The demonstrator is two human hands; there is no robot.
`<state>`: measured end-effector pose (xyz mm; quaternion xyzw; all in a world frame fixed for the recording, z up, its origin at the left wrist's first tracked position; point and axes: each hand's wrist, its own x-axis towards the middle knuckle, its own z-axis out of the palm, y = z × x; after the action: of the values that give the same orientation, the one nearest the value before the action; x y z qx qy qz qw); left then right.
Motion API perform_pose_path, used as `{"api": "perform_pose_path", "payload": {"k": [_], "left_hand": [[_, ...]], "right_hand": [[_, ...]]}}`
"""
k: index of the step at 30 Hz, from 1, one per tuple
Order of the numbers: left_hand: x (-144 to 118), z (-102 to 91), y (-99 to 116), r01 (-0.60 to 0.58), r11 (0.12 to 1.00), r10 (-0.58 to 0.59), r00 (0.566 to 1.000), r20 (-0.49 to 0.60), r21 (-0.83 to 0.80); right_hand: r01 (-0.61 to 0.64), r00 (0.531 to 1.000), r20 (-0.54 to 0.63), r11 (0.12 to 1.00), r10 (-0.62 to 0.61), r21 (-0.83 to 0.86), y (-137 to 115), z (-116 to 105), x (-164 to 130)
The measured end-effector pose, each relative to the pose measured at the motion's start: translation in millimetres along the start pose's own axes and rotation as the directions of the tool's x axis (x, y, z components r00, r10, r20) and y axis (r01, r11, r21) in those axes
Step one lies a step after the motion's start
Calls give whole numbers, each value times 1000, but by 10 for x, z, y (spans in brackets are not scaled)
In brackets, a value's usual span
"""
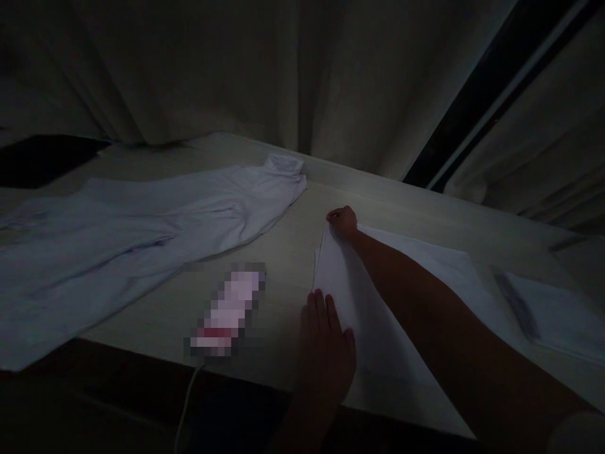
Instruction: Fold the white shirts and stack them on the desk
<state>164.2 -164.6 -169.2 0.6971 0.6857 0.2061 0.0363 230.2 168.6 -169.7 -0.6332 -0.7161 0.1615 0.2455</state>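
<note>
A flat white sheet (392, 315), folded or layered along its left side, lies on the pale table; in the dim light I cannot tell whether it is cloth or paper. The fingers of my right hand (344, 222) are pinched on its far left corner, which looks slightly lifted. My left hand (328, 347) rests with fingers stretched out along the sheet's near left edge, pressing on it. My right forearm crosses over the sheet and hides part of it.
A white garment (189, 221) with a collar spreads over the table's (283, 265) left side. Nearer me lies a blurred-out phone (231, 309) with a cable (188, 394). At the right is a folded white item (558, 312). Curtains (212, 75) hang behind the table.
</note>
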Motion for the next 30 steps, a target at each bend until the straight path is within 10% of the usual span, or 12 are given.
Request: {"api": "perform_pose_path", "payload": {"k": [9,14,21,30], "left_hand": [[1,-20,-2,-17,999,16,1000,26,30],[-5,0,-11,-22,998,21,1000,18,51],[-5,30,-8,-36,998,37,999,-13,61],[-37,44,-18,-52,998,55,996,-65,47]], "right_hand": [[-41,999,30,999,41,-16,-120,-115,-30],[252,968,23,959,-251,-132,-299,-349,-485],[745,639,355,664,-682,-65,-78,-476,-1790],[462,852,412,835,-324,-299,-64,-283,-479]]}}
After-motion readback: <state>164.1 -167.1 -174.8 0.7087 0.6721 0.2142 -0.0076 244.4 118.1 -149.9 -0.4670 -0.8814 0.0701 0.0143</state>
